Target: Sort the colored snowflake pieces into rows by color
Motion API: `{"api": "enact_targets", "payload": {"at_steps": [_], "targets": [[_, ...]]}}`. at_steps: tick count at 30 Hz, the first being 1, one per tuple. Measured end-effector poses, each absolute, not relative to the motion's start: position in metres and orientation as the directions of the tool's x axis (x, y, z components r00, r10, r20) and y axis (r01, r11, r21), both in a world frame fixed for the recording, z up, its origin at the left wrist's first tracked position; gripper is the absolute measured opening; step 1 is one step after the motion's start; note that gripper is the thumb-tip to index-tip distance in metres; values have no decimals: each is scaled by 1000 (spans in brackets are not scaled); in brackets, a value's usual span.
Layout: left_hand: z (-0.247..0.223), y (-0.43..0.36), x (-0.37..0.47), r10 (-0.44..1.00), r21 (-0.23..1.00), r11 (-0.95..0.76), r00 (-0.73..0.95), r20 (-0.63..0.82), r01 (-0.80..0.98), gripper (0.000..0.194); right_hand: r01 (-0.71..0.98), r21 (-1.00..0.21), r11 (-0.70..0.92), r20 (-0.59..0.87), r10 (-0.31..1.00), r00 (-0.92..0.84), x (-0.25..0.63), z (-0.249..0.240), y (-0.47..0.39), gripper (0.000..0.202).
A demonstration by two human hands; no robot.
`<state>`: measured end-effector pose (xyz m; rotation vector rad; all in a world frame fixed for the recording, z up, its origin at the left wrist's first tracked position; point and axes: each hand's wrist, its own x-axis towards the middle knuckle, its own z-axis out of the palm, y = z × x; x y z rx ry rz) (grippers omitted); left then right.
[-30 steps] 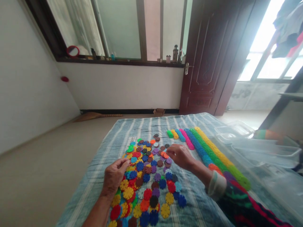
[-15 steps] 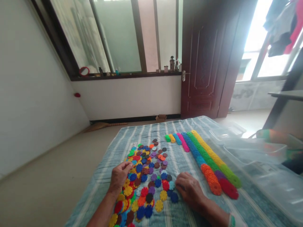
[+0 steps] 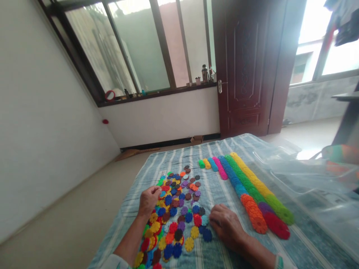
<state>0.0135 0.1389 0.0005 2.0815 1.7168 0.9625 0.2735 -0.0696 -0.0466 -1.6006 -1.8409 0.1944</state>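
Observation:
My left hand [image 3: 149, 200] is at the left edge of a spread of loose plastic snowflake discs [image 3: 181, 203] in many colours. Its thumb and fingertips are pinched together beside a red disc [image 3: 165, 188]; whatever is between them is too small to make out. My right hand [image 3: 226, 222] rests on the striped cloth with curled fingers, just right of a light blue disc [image 3: 205, 220]. Its palm side is hidden. Farther right lie rows of overlapping discs sorted by colour, among them an orange row [image 3: 253, 213], a green row [image 3: 244, 179] and a yellow row [image 3: 249, 175].
Striped blue cloth [image 3: 218, 254] covers the bed-like surface. Clear plastic containers [image 3: 308, 173] stand along its right side. Beyond the far edge are a brown door [image 3: 246, 74], a small cardboard box [image 3: 196, 139] and a window sill [image 3: 168, 92] with small items.
The whole view has shifted and tilted slightly. My left hand remains pinched at the pile's left edge, a little farther up it. My right hand stays curled in about the same place.

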Motion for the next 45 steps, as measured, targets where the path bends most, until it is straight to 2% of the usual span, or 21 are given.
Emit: {"api": "enact_targets", "payload": {"at_steps": [5, 9, 16, 19, 22, 29, 45], "targets": [[8, 164, 15, 937, 457, -196, 29, 347, 867, 29, 823, -524, 220, 382, 924, -4, 273, -47, -68, 20], [10, 178, 23, 941, 355, -179, 54, 334, 917, 33, 823, -521, 226, 389, 921, -7, 272, -49, -68, 21], [5, 191, 45, 969, 223, -155, 104, 224, 962, 45, 817, -531, 226, 384, 923, -5, 272, -49, -69, 21], [4, 192, 51, 984, 190, -110, 80, 160, 976, 43, 818, -527, 232, 385, 923, -14, 273, -49, -70, 21], [5, 189, 53, 989, 161, -94, 74, 126, 982, 36, 822, -519, 233, 387, 922, -17, 273, -50, -69, 20], [7, 177, 52, 982, 132, -141, 122, 147, 981, 31, 823, -514, 239, 396, 918, -19, 273, -49, -71, 22], [7, 175, 48, 967, 121, -198, 174, 186, 973, 37, 821, -525, 224, 381, 925, -8, 272, -45, -72, 21]]}}
